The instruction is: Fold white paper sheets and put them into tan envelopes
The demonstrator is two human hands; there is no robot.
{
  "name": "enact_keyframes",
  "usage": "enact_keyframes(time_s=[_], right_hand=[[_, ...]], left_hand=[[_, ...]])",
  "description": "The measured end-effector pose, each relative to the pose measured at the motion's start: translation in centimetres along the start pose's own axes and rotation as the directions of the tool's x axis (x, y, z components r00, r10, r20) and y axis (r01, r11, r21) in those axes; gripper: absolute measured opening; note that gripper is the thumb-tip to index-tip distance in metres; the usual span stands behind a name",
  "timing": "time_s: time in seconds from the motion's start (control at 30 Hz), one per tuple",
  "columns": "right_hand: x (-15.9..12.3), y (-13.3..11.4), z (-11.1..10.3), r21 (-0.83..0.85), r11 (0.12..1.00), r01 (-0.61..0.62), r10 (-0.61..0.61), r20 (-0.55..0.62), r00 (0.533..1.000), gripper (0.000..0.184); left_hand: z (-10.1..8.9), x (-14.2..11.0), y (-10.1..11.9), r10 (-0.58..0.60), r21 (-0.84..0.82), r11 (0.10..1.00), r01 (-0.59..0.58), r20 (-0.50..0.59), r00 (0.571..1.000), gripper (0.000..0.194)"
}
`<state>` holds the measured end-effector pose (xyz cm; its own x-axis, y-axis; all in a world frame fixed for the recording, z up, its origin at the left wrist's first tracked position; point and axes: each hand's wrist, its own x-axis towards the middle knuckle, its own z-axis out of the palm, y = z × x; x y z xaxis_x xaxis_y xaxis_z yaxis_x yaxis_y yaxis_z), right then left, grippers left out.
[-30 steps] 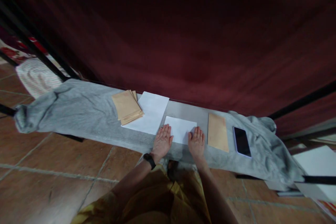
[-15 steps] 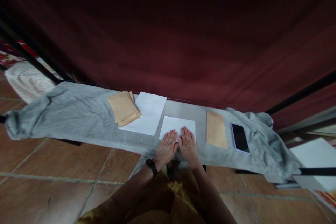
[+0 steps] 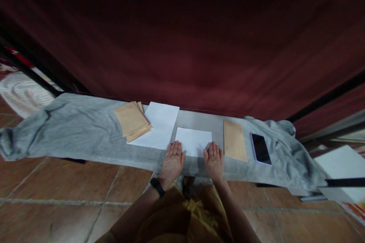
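Observation:
A folded white sheet of paper (image 3: 194, 139) lies on the grey cloth-covered bench (image 3: 85, 133) in front of me. My left hand (image 3: 172, 160), with a black wristband, lies flat and open on the sheet's near left corner. My right hand (image 3: 213, 158) rests flat and open on its near right corner. Both hands have their fingers stretched out, pressing down. A single brown envelope (image 3: 235, 140) lies just right of the sheet, beside my right hand.
A stack of brown envelopes (image 3: 132, 120) overlaps a larger white sheet (image 3: 158, 124) to the left. A dark phone (image 3: 260, 149) lies at the right on the cloth. A dark red curtain (image 3: 199, 45) hangs behind. A white board (image 3: 343, 167) stands at far right, on the tiled floor (image 3: 57, 193).
A second ago my hands lay apart at the sheet's corners, then slid together at its middle. Now they have spread apart again to the near corners.

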<state>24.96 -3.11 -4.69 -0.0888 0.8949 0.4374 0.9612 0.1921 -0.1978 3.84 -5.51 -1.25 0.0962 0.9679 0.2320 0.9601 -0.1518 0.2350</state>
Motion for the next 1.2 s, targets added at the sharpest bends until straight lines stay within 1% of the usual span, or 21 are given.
enact_keyframes(time_s=[0.1,0.2,0.27,0.3,0.37,0.5,0.7,0.8,0.87,0.9,0.97,1.0,1.07,1.1,1.13,1.17,1.2], right_hand=[[1.9,-1.2,0.5,0.041,0.999,0.011,-0.013,0.040,0.999,0.057],[4.5,-3.0,1.5,0.085,0.993,0.076,-0.086,0.126,0.988,0.053],[6.0,-3.9,2.3,0.107,0.988,0.107,-0.126,0.180,0.976,0.051],[6.6,-4.2,2.7,0.108,0.988,0.108,-0.128,0.193,0.973,0.050],[7.3,-4.4,3.4,0.095,0.990,0.106,-0.122,0.185,0.975,0.049],[7.5,-3.6,4.0,0.047,0.994,0.096,-0.100,0.113,0.989,0.051],[6.4,-1.7,3.6,0.017,1.000,0.007,-0.008,0.019,1.000,0.058],[5.4,-1.0,3.1,0.012,1.000,-0.012,0.012,-0.013,1.000,0.061],[4.7,-0.7,2.7,0.006,1.000,-0.018,0.018,-0.010,1.000,0.060],[4.4,-0.6,2.5,0.003,1.000,-0.018,0.018,-0.006,1.000,0.059],[3.9,-0.4,2.1,0.000,1.000,-0.010,0.010,0.004,1.000,0.057],[3.8,-0.4,1.9,0.000,1.000,-0.006,0.006,0.011,1.000,0.055],[3.8,-0.4,1.7,-0.001,1.000,-0.005,0.005,0.023,1.000,0.053],[3.8,-0.5,1.6,-0.003,1.000,-0.007,0.007,0.028,1.000,0.053],[3.8,-0.5,1.5,-0.004,1.000,-0.007,0.008,0.033,0.999,0.053],[3.8,-0.6,1.4,-0.006,1.000,-0.008,0.008,0.035,0.999,0.052],[3.8,-0.6,1.4,-0.006,1.000,-0.008,0.008,0.034,0.999,0.052]], left_hand=[[0.5,2.4,1.1,0.067,-0.046,0.997,-0.066,-0.001,0.998,0.055],[1.5,5.5,1.8,0.144,-0.074,0.988,-0.139,0.065,0.987,0.053],[2.2,7.3,1.6,0.149,-0.064,0.988,-0.143,0.109,0.983,0.054],[2.5,8.0,1.4,0.150,-0.056,0.988,-0.145,0.115,0.982,0.054],[3.1,8.8,0.7,0.144,-0.041,0.989,-0.141,0.099,0.985,0.055],[3.6,9.0,-0.3,0.086,-0.012,0.996,-0.085,0.062,0.994,0.058],[3.4,7.7,-1.1,-0.026,0.012,1.000,0.026,0.024,0.999,0.063],[3.2,6.8,-1.6,-0.052,-0.041,0.998,0.052,-0.016,0.998,0.061],[2.9,6.2,-1.8,-0.077,-0.125,0.989,0.073,-0.026,0.997,0.059],[2.7,6.0,-1.9,-0.107,-0.184,0.978,0.103,-0.016,0.994,0.058],[2.1,5.9,-2.0,-0.218,-0.339,0.915,0.218,0.037,0.975,0.054],[1.6,6.0,-2.1,-0.295,-0.441,0.846,0.298,0.077,0.952,0.052],[0.7,6.3,-2.1,-0.430,-0.634,0.643,0.431,0.167,0.887,0.046],[0.3,6.5,-2.2,-0.472,-0.702,0.541,0.463,0.202,0.858,0.042],[-0.1,6.8,-2.3,-0.497,-0.749,0.460,0.476,0.227,0.837,0.039],[-0.4,7.0,-2.3,-0.512,-0.779,0.406,0.478,0.240,0.825,0.036],[-0.7,7.2,-2.4,-0.521,-0.798,0.375,0.472,0.240,0.819,0.035]])
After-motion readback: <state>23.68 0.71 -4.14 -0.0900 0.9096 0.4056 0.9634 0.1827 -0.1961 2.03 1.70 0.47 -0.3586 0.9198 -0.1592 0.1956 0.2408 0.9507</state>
